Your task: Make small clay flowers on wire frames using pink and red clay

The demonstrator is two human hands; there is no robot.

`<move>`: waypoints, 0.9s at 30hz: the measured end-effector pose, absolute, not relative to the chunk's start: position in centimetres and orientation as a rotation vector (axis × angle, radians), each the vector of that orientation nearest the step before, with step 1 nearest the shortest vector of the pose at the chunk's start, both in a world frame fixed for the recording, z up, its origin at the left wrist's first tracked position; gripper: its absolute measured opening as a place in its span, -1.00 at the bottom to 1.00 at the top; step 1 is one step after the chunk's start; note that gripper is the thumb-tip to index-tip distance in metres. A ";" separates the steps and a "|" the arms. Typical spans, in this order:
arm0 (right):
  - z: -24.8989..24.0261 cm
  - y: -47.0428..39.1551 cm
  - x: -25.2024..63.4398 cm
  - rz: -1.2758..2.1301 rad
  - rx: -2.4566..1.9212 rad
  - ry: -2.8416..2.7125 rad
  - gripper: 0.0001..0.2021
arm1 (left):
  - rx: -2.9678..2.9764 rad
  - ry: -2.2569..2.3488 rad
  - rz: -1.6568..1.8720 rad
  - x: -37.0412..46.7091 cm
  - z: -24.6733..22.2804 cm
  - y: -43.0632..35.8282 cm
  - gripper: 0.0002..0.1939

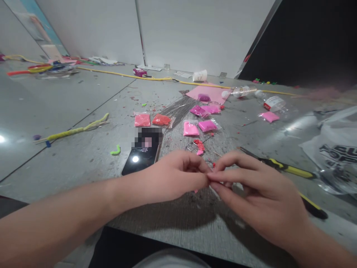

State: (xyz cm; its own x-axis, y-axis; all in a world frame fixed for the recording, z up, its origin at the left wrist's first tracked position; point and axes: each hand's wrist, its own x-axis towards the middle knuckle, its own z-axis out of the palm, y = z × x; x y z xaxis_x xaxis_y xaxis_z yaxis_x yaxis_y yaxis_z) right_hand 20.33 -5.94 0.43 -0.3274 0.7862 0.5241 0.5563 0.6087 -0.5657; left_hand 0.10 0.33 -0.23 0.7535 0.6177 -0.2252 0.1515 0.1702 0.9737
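Observation:
My left hand (181,176) and my right hand (256,193) meet fingertip to fingertip above the near part of the table. Both are closed in a pinch, and what lies between the fingers is too small and hidden to name. A speck of pink clay (196,191) shows just under my left fingers. Right behind the hands lies a wire piece with red and pink clay (199,146) on it. A phone (143,150) lies beyond my left wrist. Farther back are bags of pink clay (191,128) and a bag of orange-red clay (161,120).
Pliers with black and yellow handles (295,170) lie right of my right hand, near a white plastic bag (337,145). Thin wires (178,109) fan out behind the clay bags. Plastic bottles (275,103), a paper cup (200,76) and a yellow cord (111,72) lie farther back.

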 end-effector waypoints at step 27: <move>-0.5 -4.5 21.2 0.897 -1.146 -1.514 -0.86 | 2.614 0.472 0.165 -1.3 -0.3 2.6 -0.81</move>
State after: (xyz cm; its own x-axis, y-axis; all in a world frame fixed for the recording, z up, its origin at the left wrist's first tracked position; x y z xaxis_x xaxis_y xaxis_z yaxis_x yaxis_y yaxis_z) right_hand 21.21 -4.48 -0.49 -0.0567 0.9607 0.2718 0.2231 0.2775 -0.9344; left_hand -1.29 2.61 -0.25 0.9334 0.3574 0.0327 0.3002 -0.8275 0.4745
